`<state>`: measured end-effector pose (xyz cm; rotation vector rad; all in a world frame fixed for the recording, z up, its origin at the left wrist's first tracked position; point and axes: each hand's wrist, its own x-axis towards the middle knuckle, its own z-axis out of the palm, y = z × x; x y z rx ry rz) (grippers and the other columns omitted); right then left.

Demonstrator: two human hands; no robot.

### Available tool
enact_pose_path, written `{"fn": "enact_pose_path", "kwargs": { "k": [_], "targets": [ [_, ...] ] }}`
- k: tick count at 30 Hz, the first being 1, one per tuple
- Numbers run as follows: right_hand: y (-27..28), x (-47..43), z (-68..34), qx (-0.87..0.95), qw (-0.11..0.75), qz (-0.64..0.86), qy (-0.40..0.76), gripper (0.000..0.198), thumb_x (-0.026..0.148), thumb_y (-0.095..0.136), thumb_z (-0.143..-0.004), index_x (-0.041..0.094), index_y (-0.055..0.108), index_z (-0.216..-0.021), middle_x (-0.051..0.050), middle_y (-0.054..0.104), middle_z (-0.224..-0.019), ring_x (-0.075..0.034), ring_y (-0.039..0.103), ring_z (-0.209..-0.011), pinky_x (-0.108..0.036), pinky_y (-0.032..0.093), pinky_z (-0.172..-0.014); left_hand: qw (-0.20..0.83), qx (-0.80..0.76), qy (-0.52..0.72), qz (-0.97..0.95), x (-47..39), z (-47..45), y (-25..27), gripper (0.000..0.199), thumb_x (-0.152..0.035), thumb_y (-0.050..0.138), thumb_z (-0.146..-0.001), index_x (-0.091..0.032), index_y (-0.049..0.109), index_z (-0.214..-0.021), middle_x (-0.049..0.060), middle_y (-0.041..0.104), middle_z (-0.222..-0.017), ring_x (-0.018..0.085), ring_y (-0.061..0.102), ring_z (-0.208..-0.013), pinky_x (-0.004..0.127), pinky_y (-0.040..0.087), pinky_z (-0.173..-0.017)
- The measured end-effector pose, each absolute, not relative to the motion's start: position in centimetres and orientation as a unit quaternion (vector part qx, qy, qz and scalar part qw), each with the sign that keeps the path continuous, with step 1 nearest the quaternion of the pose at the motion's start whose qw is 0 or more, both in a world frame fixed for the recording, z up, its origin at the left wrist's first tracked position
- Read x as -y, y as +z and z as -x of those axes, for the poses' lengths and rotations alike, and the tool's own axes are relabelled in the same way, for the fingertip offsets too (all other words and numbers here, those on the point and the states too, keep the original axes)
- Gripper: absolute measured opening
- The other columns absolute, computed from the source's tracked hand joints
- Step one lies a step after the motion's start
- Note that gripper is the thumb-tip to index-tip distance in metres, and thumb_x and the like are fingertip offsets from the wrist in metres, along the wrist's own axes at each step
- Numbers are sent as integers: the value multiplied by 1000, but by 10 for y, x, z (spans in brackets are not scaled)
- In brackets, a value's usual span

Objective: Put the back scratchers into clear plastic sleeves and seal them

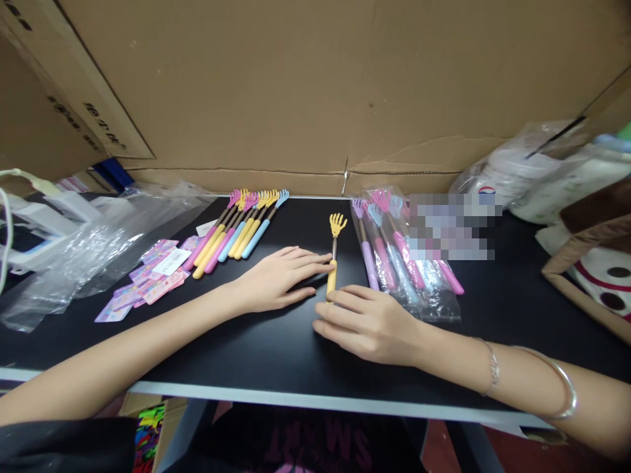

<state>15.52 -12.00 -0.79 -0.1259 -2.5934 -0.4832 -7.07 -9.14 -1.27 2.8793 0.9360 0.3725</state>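
Note:
A yellow back scratcher [332, 276] with a small hand-shaped head lies upright in view on the black table, its head pointing to the back. My right hand [374, 323] is closed about the lower end of its handle, which the fingers partly hide. My left hand [276, 279] lies palm down with fingers stretched out, the fingertips at the handle's upper part. Left of it, several back scratchers [236, 230] in pink, yellow and blue lie side by side. To the right, more back scratchers [389, 253] are inside clear plastic bags.
Printed cards [152, 272] lie in a loose pile at the left, beside clear plastic bags [108, 230] and a white device [49, 223]. A bagged white cup [513, 171] and a brown-and-white bag [591, 243] stand at the right. Cardboard [296, 85] walls the back.

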Motion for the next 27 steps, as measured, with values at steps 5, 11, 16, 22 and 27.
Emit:
{"fn": "enact_pose_path", "kwargs": {
  "k": [5,11,16,22,27],
  "targets": [
    [-14,117,-153,951,232,114,-172,20,12,47,-93,13,67,-92,-6,70,-104,-19,60,-94,-34,45,-86,14,-307,99,-947,92,71,-14,44,-35,38,-99,-25,39,-142,4,42,-148,19,41,-133,41,28,-113],
    [-19,113,-152,955,189,170,-151,19,14,48,-93,14,66,-96,-7,69,-100,-21,58,-92,-34,43,-79,-119,-331,95,-931,74,93,3,38,-33,38,-99,-25,51,-134,2,46,-145,22,43,-131,42,25,-113],
    [-18,113,-152,958,181,178,-136,21,13,45,-94,14,66,-96,-7,69,-95,-20,57,-90,-33,43,-76,-207,-483,90,-846,44,143,27,38,-37,35,-98,-23,60,-123,6,62,-125,27,52,-119,43,38,-101],
    [-13,111,-155,939,180,212,-201,19,14,48,-92,14,67,-95,-10,69,-102,-25,56,-100,-38,42,-84,-186,-707,-3,-682,36,224,43,50,-45,31,-95,-16,56,-126,15,62,-120,33,53,-113,45,48,-82],
    [-5,107,-160,917,144,272,-256,17,17,52,-90,13,67,-97,-12,67,-109,-26,57,-95,-44,40,-89,-106,-809,2,-578,31,303,34,65,-63,39,-86,-18,53,-130,16,62,-113,38,52,-106,56,47,-77]
  ]
}}
